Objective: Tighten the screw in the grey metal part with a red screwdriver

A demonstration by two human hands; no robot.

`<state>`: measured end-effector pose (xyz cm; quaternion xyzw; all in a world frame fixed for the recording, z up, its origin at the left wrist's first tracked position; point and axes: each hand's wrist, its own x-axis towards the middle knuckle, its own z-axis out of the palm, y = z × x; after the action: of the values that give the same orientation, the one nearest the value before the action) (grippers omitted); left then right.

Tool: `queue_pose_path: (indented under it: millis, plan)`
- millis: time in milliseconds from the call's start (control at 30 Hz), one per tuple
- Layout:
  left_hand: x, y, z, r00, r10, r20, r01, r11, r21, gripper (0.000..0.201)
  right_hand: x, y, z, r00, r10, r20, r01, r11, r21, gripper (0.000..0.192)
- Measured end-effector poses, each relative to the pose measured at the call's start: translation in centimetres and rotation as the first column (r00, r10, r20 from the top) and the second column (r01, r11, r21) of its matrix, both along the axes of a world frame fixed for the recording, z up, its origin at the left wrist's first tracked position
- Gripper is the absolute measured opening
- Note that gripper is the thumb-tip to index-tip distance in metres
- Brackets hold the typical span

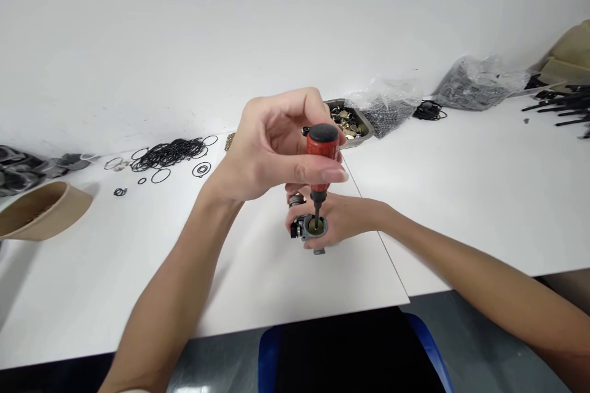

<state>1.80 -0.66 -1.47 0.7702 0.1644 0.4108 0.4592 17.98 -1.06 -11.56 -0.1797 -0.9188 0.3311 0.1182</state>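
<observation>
A plain white wall (184, 24) is running behind two white tables (461, 196) pushed together, their seam showing between them. Even light is falling across them, and a blue-edged chair (271, 350) is sitting over the grey floor (483, 344).

You're at an assembly bench in a small-parts workshop — a plain white table (461, 196) against a bare white wall. Loose stock gives it away: a scatter of black O-rings (168, 153), a metal tray of brass fittings (348, 123), clear bags of dark small parts (477, 83) — and a tan bin (41, 212) at the left edge.
</observation>
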Motion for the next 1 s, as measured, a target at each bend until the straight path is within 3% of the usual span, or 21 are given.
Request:
queue_pose_path:
  millis: [167,400,567,867,1000]
  plan:
    - [-0.3,0.0,0.2,1.0,0.006,-0.001,-0.006,1.0,0.005,0.028,0.0,0.0,0.0,1.0,-0.008,0.009,0.008,1.0,-0.021,0.033]
    - [-0.8,0.2,0.5,0.997,-0.083,0.007,0.083,0.996,-0.029,0.022,-0.1,0.0,-0.1,1.0,0.003,0.004,-0.003,0.999,-0.035,0.033]
    - [-1.4,0.5,0.3,0.995,-0.103,-0.016,0.103,0.995,0.014,0.024,-0.1,0.1,-0.4,1.0,-0.001,-0.008,0.001,1.0,-0.02,0.033]
    - [-1.6,0.7,0.6,0.969,-0.243,-0.05,0.244,0.969,0.021,0.022,0.0,0.1,-0.1,1.0,-0.008,0.028,0.009,1.0,-0.003,0.035]
    - [-1.5,0.1,0.9,0.981,-0.179,-0.079,0.179,0.984,-0.007,0.02,-0.1,-0.1,0.2,0.998,-0.01,0.054,0.01,1.0,-0.007,0.034]
